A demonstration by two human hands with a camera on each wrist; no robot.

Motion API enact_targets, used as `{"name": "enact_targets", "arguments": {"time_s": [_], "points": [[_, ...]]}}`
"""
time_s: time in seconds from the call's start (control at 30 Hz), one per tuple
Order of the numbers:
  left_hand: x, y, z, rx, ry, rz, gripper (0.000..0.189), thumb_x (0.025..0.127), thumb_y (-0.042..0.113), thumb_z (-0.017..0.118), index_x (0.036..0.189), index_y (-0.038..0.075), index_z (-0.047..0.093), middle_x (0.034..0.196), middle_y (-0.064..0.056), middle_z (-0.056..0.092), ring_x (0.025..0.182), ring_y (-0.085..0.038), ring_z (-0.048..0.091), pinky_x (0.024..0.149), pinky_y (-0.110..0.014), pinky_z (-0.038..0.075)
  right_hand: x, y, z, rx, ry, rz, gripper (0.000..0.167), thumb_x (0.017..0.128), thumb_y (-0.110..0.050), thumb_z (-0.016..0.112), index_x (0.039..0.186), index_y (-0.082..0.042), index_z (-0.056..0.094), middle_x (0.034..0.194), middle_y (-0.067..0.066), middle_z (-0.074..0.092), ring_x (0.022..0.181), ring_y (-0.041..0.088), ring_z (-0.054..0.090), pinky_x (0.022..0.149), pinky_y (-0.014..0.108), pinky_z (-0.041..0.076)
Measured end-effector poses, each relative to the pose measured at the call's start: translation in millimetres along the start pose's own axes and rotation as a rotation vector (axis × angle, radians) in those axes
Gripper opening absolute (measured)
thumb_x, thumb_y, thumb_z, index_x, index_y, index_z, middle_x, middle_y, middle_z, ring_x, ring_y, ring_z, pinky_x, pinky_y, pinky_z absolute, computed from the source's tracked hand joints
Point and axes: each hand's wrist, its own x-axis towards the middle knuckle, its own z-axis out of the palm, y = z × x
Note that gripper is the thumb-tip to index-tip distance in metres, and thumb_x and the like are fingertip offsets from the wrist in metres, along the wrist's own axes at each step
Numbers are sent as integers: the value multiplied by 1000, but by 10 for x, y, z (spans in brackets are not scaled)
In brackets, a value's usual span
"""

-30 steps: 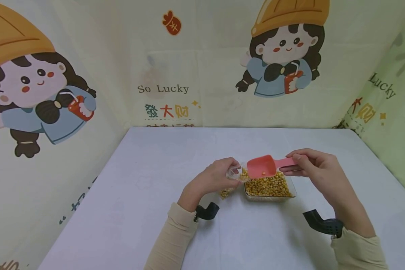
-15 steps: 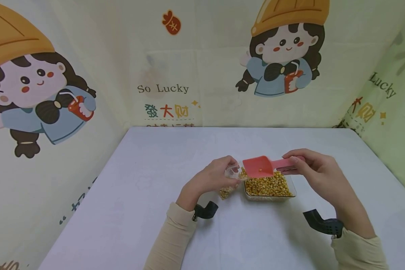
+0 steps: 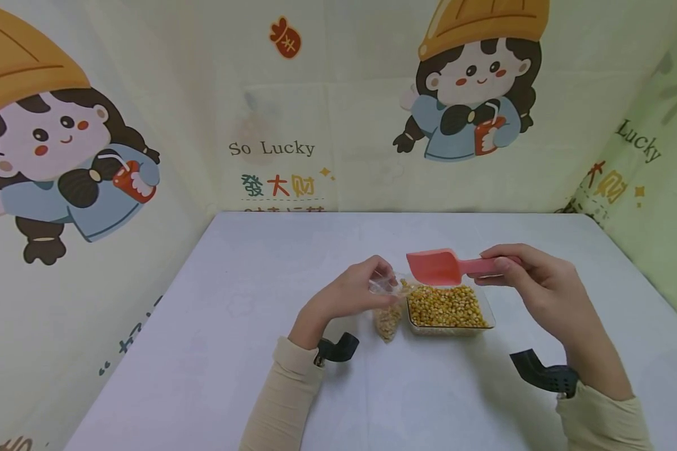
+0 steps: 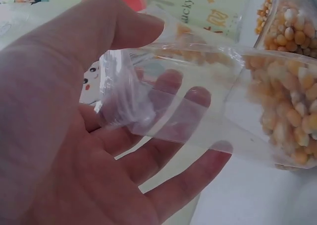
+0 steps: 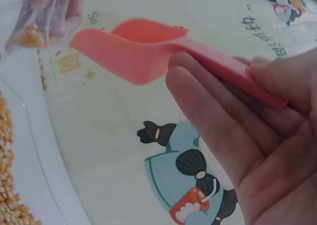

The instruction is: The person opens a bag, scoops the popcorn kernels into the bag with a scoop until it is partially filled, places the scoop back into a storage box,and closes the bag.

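Note:
My left hand (image 3: 354, 291) holds a clear plastic bag (image 3: 387, 322) by its top, thumb on one side and fingers spread along the other in the left wrist view. Yellow corn kernels (image 4: 292, 116) fill the bag's lower part, which hangs beside a clear box (image 3: 452, 332). Between thumb and fingers, my right hand (image 3: 541, 285) pinches the handle of a pink scoop (image 5: 133, 54). No kernels show in the part of the scoop's bowl that is visible. It is raised above the box's back edge, to the right of the bag's mouth.
Corn kernels (image 3: 448, 307) heap inside the clear box. A white tabletop (image 3: 231, 351) spreads around it, backed by a printed cloth (image 3: 361, 125) with cartoon figures. Dark wrist mounts (image 3: 338, 347) sit on both forearms.
The scoop first moved left to the bag's mouth, then lifted back up and right, its bowl losing the kernel seen earlier. My left hand shifted slightly left and up, and more of the filled bag shows.

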Motion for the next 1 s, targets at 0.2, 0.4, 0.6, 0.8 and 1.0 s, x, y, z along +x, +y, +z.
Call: {"name": "enact_targets", "arguments": {"time_s": [0.2,0.4,0.6,0.8,1.0], "points": [[-25,-15,-47,-13,-11,-18,39,88,22,70,121,13,52,119,2,62,118,-15,55,100,-35,49,8,9,-52,15,74,76,22,100,-5,55,119,-5,66,101,-8,72,85,4,74,81,11,52],[6,-59,7,7,-72,-57,59,86,34,73,135,11,48,120,0,63,112,-13,56,93,-32,50,-2,34,-78,11,72,145,22,101,-11,54,120,-7,65,101,-10,72,86,3,73,82,8,50],[26,-94,55,55,-122,-74,38,88,36,71,119,21,57,112,6,61,101,-11,56,81,-27,50,-16,75,-95,-8,62,209,24,102,-17,54,122,-10,65,101,-13,72,86,2,73,80,7,50],[23,-105,36,128,-101,-23,18,91,26,68,107,19,62,103,5,64,92,-11,56,76,-25,49,-22,129,-120,-12,64,232,24,102,-19,53,121,-8,64,97,-15,73,84,2,73,79,7,50],[23,-109,13,154,-90,-3,8,94,22,64,101,18,64,100,5,66,92,-10,58,77,-24,49,-21,148,-129,-2,50,262,26,103,-22,53,122,-8,63,97,-15,74,85,3,73,79,7,50]]}}
